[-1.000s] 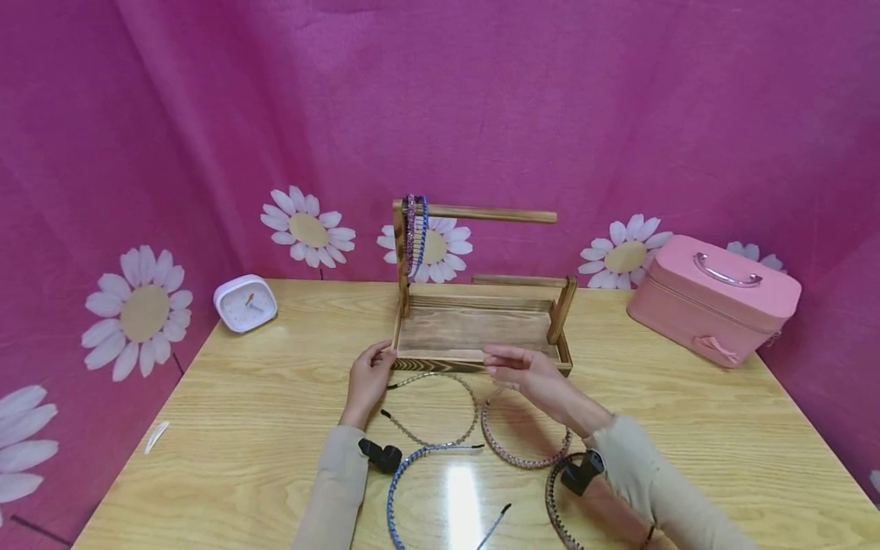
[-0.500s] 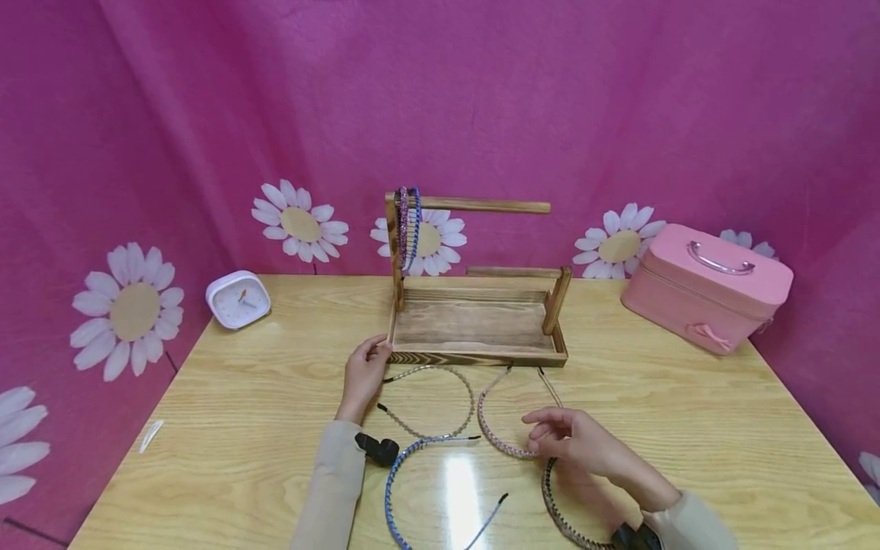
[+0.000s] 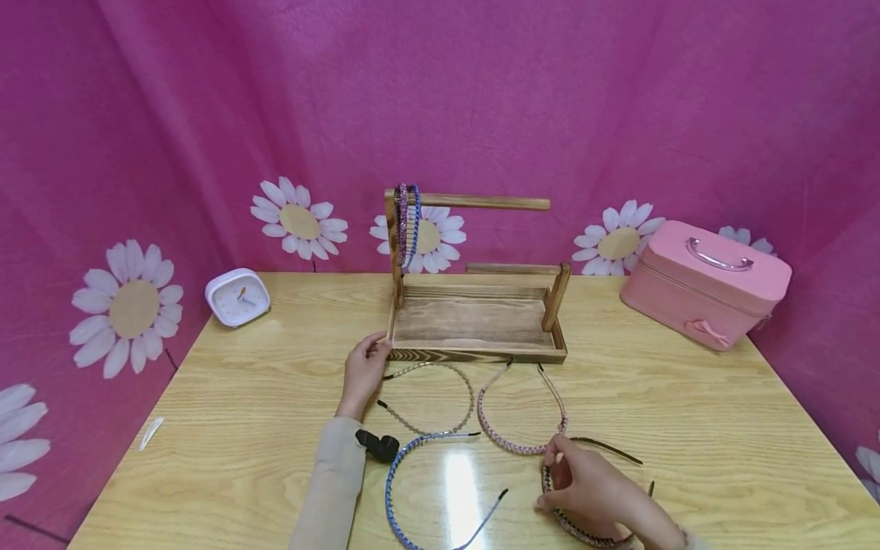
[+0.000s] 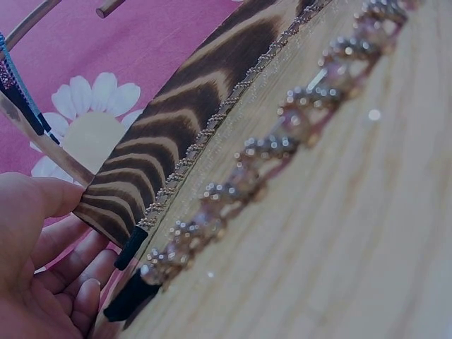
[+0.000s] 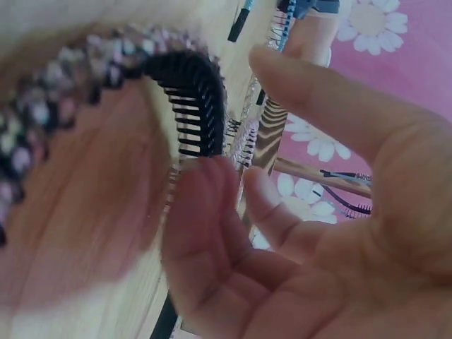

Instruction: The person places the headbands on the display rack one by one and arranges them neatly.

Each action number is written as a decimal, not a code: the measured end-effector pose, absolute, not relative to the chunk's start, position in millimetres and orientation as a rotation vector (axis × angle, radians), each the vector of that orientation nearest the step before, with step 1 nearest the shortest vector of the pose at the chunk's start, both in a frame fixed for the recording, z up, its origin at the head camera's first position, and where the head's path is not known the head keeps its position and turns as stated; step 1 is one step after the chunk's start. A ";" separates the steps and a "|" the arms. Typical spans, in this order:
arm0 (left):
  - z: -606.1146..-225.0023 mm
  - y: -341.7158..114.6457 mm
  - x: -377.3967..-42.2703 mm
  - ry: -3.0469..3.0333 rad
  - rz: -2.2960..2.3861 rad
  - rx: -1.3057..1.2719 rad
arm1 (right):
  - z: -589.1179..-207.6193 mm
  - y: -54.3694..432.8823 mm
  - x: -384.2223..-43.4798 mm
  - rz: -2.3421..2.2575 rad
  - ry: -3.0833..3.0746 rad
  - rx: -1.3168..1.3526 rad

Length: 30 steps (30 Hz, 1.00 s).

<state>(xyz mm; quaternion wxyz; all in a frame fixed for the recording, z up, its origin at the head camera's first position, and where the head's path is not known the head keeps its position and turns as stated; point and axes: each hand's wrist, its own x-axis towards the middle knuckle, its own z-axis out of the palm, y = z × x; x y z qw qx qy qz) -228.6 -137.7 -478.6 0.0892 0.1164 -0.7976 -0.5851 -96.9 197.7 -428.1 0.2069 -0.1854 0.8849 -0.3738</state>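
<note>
My left hand holds the front left corner of a wooden stand, thumb and fingers at the corner. The stand has a shallow tray and two horizontal bars; a pink headband and a blue headband hang from the upper one. My right hand is over a dark, beaded headband with comb teeth, lying on the table. Its fingertips are at the band's toothed side, seemingly touching it, while the thumb stands apart. A beaded gold headband lies beside my left hand.
A pink headband lies before the stand, and a blue headband nearer the front. A white clock stands back left, a pink case back right. A white hair clip lies at the left edge.
My right hand has moved from the stand's front toward me and down to the dark headband, its fingers bending. The left hand stays at the stand's corner. The view has shifted slightly.
</note>
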 end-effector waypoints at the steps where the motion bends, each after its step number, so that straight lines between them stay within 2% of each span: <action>1: -479.0 -137.5 -228.9 -2.373 -1.741 0.348 | -428.7 197.4 -95.3 -1.017 2.477 -0.512; 12: -480.5 -136.8 -230.8 -2.362 -1.777 0.358 | -433.6 199.1 -84.1 -1.020 2.473 -0.439; 30: -480.3 -137.1 -229.1 -2.371 -1.754 0.340 | -430.8 232.0 -69.3 -1.522 2.110 -0.416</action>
